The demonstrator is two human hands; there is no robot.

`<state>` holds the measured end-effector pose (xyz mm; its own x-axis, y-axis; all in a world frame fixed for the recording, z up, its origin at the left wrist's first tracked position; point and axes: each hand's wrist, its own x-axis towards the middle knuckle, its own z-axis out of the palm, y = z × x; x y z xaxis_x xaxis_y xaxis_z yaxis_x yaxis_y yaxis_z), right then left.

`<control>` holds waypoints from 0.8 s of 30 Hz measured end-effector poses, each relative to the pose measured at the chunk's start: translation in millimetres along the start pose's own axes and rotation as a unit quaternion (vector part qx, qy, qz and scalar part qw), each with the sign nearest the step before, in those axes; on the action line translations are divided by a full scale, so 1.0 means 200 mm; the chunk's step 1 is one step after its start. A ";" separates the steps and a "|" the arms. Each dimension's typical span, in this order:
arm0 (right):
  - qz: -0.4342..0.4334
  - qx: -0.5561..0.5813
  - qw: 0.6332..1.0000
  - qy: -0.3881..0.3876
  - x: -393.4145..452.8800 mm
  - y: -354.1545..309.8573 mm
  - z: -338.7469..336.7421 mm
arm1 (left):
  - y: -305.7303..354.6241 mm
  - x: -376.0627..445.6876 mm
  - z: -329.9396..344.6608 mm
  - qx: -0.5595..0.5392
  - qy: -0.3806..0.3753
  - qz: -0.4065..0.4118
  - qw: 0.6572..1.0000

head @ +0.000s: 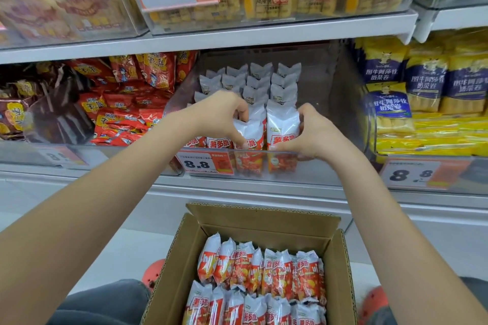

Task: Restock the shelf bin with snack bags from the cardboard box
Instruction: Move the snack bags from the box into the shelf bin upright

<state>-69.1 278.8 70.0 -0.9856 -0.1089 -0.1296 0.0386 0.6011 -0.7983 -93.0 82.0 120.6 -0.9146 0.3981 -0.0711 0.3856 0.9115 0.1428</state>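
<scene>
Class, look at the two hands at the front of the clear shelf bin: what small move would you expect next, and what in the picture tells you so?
Probably seat the two front snack bags upright, then let go. The left hand and right hand each grip one at the front wall of the shelf bin, with rows already behind. The right side of the bin is bare, and the cardboard box still holds many bags.

White-and-red snack bags (pixel 282 124) are standing upright in rows inside the clear shelf bin (pixel 330 103), their tops pointing up, the front ones pressing against its front wall. More of them are lying packed in two rows in the open cardboard box (pixel 340 258) below the shelf
</scene>
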 end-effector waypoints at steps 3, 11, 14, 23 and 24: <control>0.004 0.015 1.000 -0.023 0.01 0.00 0.00 | -0.01 0.00 0.00 0.002 -0.005 0.003 1.000; 0.009 -0.036 0.999 0.022 -0.03 -0.04 0.04 | -0.02 0.00 0.02 -0.001 -0.003 -0.007 1.000; 0.020 -0.031 0.999 0.002 -0.04 -0.04 0.02 | -0.04 -0.02 0.00 -0.041 -0.016 -0.022 0.999; 0.014 -0.065 0.998 0.011 -0.05 -0.05 0.02 | -0.06 -0.03 0.02 -0.093 0.004 -0.020 0.995; 0.014 -0.068 0.998 0.013 -0.05 -0.05 0.02 | -0.07 -0.02 0.02 -0.093 0.005 -0.020 0.995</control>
<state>-58.9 270.4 77.1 -0.9886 -0.0705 -0.1332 0.0450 0.7053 -0.7075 -93.2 68.2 115.1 -0.9304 0.3595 -0.0715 0.3199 0.8918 0.3200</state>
